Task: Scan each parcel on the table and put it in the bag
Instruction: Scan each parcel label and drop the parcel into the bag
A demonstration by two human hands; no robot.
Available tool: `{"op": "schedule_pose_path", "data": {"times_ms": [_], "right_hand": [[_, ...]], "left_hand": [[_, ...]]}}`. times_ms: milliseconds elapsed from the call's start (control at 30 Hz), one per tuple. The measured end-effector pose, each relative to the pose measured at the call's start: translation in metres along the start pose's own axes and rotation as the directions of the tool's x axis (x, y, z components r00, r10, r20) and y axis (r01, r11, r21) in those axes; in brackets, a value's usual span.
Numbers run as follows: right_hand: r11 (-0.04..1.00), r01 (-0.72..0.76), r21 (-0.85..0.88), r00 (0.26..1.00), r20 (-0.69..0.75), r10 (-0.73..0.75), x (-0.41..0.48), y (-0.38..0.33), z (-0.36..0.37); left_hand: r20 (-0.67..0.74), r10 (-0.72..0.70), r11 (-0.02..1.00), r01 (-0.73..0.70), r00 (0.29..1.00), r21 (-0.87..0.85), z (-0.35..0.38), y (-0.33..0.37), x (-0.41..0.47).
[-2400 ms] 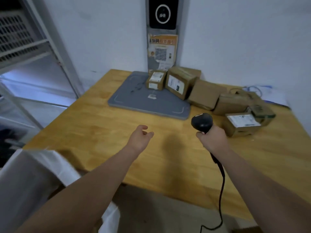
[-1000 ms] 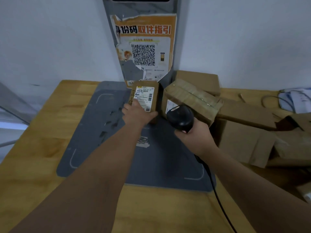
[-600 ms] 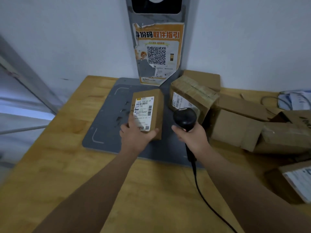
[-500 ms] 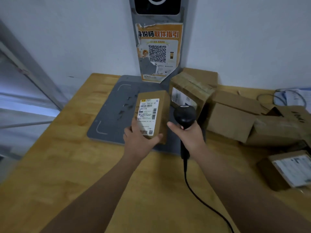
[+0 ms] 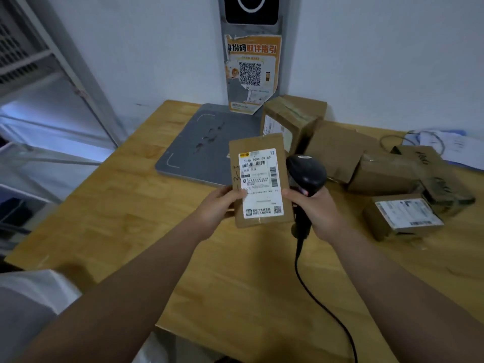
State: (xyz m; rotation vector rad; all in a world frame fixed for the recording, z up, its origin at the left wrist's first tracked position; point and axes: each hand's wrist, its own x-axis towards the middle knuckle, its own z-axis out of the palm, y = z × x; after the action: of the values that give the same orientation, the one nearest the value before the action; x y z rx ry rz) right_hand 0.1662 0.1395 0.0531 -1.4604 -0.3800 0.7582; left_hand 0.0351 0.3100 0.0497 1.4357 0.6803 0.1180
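Holds in the left hand (image 5: 218, 205) 1 small flat brown cardboard parcel with a white printed label (image 5: 262, 179), pinched at its lower left edge between thumb on the front face and fingers curled behind, raised above the light wooden table (image 5: 146, 218) with the label facing the camera. Grips in the right hand (image 5: 318, 212), fingers wrapped round the handle, a black corded handheld barcode scanner (image 5: 306, 174), just beside the parcel's right edge. Judged to be at the scan step, not yet at bagging. Risk 1: appears to aim the scanner head past the parcel rather than at the label, so likely to miss, or to catch a label in the heap of brown cardboard boxes (image 5: 337, 150) behind or on the separate labelled brown box (image 5: 404, 217) at right. Risk 2: carries several barcodes and a QR code on 1 label; easy to register the wrong one. Risk 3: relies on an edge pinch alone; liable to slip or tilt on the swing toward the white bag (image 5: 28, 299) at lower left. Risk 4: trails a black cable (image 5: 314, 292) over the table's near edge; apt to snag or drag. Cannot confirm any beam on the label.
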Motion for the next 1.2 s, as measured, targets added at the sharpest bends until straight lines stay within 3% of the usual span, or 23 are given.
{"op": "schedule_pose_path", "data": {"times_ms": [100,200,300,533,800,1200], "right_hand": [[0.995,-0.059,-0.086,0.995,-0.079,0.052,-0.013,0.006,-0.006],[0.965,-0.086,-0.246,0.973,-0.229,0.029,-0.024,0.009,-0.003],[0.957,-0.097,-0.275,0.98,-0.193,0.044,-0.039,0.01,0.005],[0.972,-0.094,-0.214,0.989,-0.133,0.066,-0.059,0.012,0.027],[0.951,-0.167,-0.26,0.982,-0.133,0.136,-0.06,0.012,0.026],[0.955,-0.162,-0.246,0.984,-0.115,0.137,-0.066,0.009,0.027]], "left_hand": [[0.034,-0.039,0.999,0.039,0.999,0.011,-0.003,-0.01,-0.006],[-0.107,-0.028,0.999,0.033,0.994,0.044,-0.002,-0.021,-0.006],[-0.202,-0.048,0.998,0.054,0.978,0.024,-0.002,-0.032,-0.003],[-0.27,-0.044,0.999,0.051,0.962,0.017,0.005,-0.045,0.0],[-0.304,-0.039,0.997,0.058,0.952,0.052,0.007,-0.045,0.001],[-0.33,-0.036,0.994,0.069,0.943,0.089,0.006,-0.046,-0.006]]}}
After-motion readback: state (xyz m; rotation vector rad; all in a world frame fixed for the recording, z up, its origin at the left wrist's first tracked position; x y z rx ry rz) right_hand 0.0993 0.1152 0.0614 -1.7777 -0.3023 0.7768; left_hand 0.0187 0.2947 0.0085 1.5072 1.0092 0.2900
